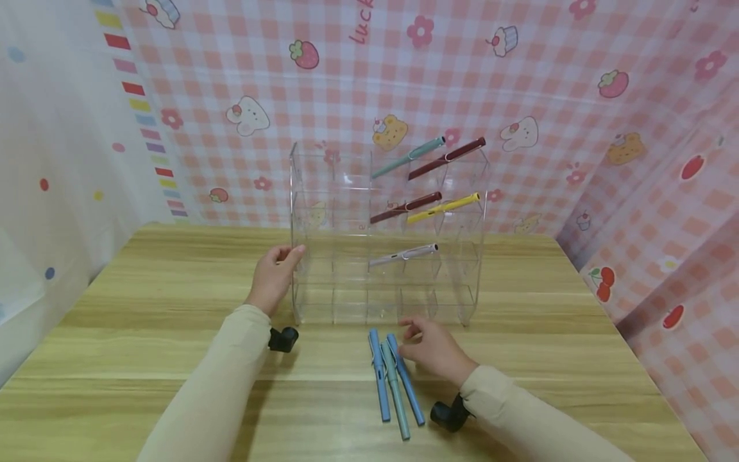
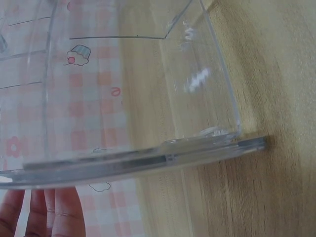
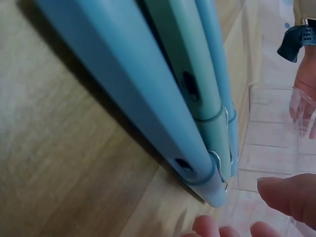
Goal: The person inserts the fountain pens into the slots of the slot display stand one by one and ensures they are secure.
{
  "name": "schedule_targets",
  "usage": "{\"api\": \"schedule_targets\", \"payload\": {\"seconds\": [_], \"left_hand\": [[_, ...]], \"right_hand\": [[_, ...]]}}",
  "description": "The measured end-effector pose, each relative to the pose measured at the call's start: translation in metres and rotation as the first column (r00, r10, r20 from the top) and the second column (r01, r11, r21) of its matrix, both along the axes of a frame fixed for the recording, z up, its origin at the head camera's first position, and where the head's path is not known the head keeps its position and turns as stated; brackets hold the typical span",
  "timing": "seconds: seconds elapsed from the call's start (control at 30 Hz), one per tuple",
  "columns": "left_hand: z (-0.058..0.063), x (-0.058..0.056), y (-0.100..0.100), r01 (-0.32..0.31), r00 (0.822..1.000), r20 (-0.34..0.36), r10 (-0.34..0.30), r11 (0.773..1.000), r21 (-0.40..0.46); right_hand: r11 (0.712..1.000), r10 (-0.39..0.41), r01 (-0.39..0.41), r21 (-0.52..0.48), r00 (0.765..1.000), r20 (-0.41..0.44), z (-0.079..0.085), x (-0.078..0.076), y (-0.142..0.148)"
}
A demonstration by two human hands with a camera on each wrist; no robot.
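Cream sleeves (image 1: 196, 391) nearest, reaching over the wood-grain worktop (image 1: 144, 308). Loose capped pens on near side of clear acrylic rack (image 1: 349, 231): blue pen (image 1: 380, 378) left, green pen (image 1: 397, 398) middle, second blue pen (image 1: 407, 380) right. Five racked pens (image 1: 406, 207) in its right half. Right hand (image 1: 435, 350) by the second blue pen's cap, thumb and fingers parted, grip holding nothing. Left hand (image 1: 274, 276) at rack's left panel; whether that grip pinches, cannot tell. Step looks like a pick-up; next move likely calls for pinching the cap. Right wrist view shows the thumb-to-cap gap, unclear from head; left wrist view, fingers outside the panel
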State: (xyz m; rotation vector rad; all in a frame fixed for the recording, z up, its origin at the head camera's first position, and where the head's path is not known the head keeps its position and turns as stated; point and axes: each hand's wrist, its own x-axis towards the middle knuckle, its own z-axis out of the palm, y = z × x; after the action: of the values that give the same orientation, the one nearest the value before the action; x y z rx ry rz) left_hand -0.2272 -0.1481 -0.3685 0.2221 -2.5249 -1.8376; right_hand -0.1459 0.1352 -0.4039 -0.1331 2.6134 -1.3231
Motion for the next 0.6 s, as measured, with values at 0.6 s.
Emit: {"api": "schedule_targets", "payload": {"seconds": [0.6], "left_hand": [[-0.0002,0.0000,0.0002,0.002,1.000,0.000,-0.002,1.000,-0.006]], "right_hand": [[0.973,0.151,-0.151,0.173,0.988,0.017,0.0017,-0.0050,-0.0104]]}}
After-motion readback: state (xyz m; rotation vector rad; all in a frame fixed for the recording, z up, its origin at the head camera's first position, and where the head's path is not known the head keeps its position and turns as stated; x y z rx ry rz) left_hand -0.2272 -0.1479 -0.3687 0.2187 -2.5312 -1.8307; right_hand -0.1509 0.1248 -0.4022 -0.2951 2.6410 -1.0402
